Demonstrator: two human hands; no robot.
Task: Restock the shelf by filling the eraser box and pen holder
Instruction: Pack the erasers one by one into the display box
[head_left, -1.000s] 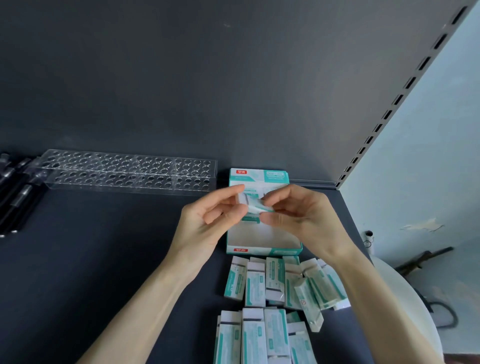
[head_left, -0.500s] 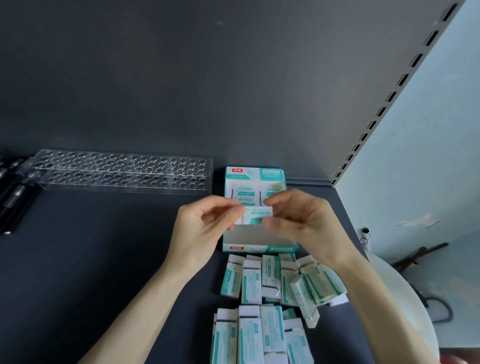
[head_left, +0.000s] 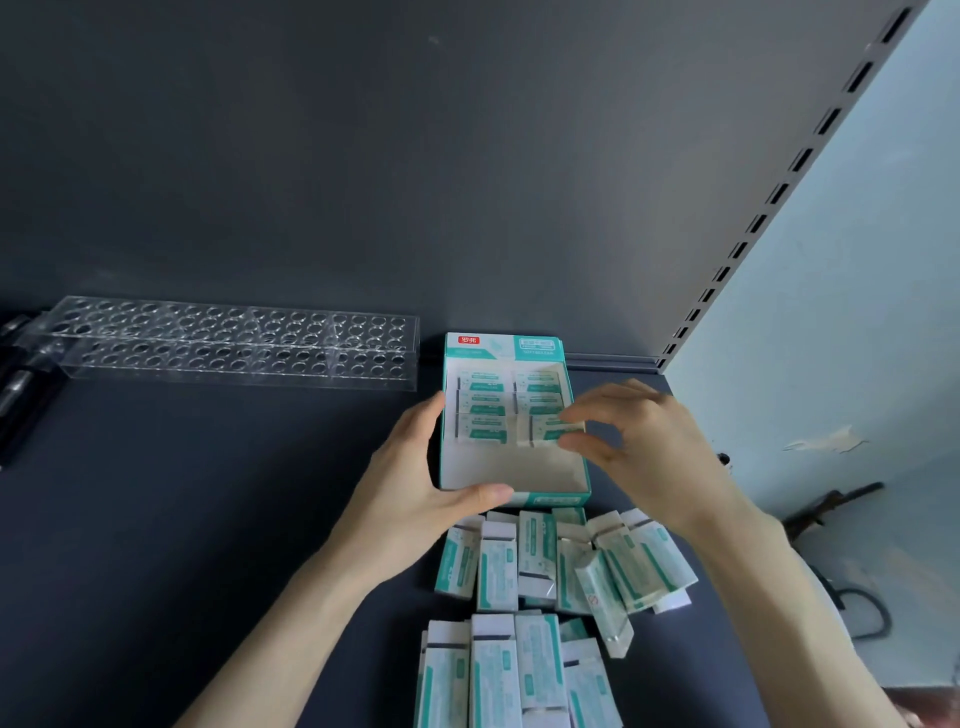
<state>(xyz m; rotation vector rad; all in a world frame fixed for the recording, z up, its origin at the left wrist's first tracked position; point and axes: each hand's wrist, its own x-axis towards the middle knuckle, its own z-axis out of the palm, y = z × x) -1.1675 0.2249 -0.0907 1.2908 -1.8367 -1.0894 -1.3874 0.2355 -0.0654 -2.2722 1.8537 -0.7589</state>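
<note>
- The eraser box stands open on the dark shelf, near the back wall; packed erasers fill its far half and the near floor is bare.
- The left hand grips the box's near left corner, thumb curled along the front wall and fingers against the left side, partly hidden behind it.
- The right hand is blurred; its thumb and fingertips pinch one eraser in the right column. Whether that one touches the box floor cannot be told.
- Loose erasers lie in rows just in front of the box; the nearest row is cut off by the bottom edge.
- The clear pen holder sits to the left, with dark pens cut off beside it.
</note>
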